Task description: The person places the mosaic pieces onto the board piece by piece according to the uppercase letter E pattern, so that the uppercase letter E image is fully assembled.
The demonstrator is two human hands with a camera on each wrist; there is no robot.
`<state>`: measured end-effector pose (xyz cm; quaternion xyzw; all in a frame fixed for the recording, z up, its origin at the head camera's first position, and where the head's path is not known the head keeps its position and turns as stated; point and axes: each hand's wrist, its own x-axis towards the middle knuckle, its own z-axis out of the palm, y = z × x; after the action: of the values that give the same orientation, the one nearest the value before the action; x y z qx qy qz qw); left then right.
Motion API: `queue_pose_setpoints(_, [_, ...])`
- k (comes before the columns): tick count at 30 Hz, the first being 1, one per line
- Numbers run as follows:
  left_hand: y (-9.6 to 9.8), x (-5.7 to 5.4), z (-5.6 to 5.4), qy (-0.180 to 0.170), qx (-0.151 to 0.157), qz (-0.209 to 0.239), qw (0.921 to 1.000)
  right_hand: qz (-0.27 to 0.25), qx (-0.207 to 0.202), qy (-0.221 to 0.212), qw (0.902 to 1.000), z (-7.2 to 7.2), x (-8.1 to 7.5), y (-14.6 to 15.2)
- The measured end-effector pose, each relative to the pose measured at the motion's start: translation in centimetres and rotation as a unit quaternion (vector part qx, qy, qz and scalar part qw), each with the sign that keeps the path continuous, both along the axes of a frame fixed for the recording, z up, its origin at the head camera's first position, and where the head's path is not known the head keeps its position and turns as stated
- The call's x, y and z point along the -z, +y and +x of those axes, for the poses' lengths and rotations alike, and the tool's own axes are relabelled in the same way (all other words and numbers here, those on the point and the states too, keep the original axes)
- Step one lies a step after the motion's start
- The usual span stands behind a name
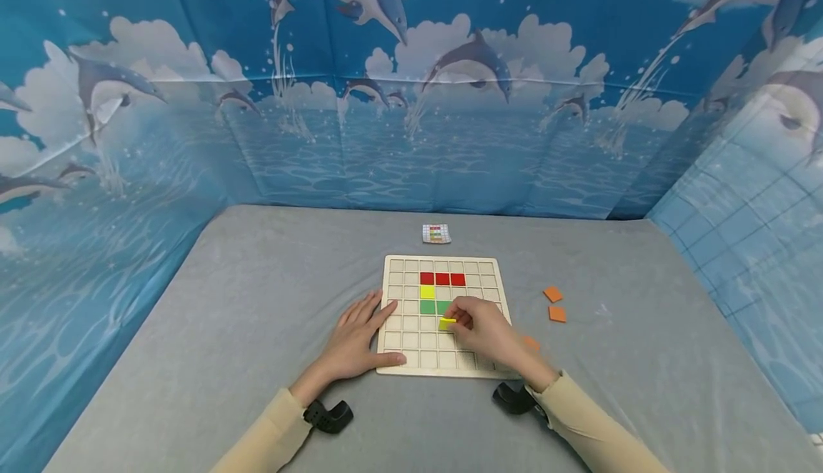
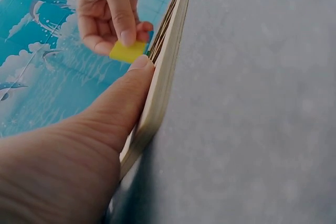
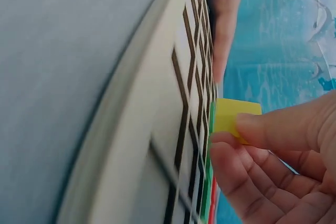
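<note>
A pale wooden grid board lies on the grey cloth. Set in its cells are three red tiles in a row, a yellow tile below the leftmost, and green tiles under that. My right hand pinches another yellow tile between thumb and fingers, tilted up close over the board just below the green row. My left hand lies with fingers spread at the board's left edge, its thumb resting on the near left corner area.
Orange tiles lie loose on the cloth to the right, one partly hidden by my right hand. Behind the board lies a small card with a coloured grid pattern. A dolphin-print curtain surrounds the table.
</note>
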<state>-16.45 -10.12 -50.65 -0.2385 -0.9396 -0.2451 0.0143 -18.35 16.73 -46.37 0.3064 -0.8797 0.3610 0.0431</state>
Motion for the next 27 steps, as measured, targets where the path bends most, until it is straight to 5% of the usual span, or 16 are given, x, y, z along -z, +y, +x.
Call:
queue_pose_setpoints(13, [-0.1,0.0,-0.2,0.003,0.003,0.002,1.0,0.018,0.0,-0.042,0.9989,-0.9,0.2,-2.5])
queue_pose_setpoints(27, [-0.3,-0.3,-0.4,-0.001,0.007,-0.003,1.0,0.057,0.032,-0.021,0.9976,-1.1,0.1,-3.0])
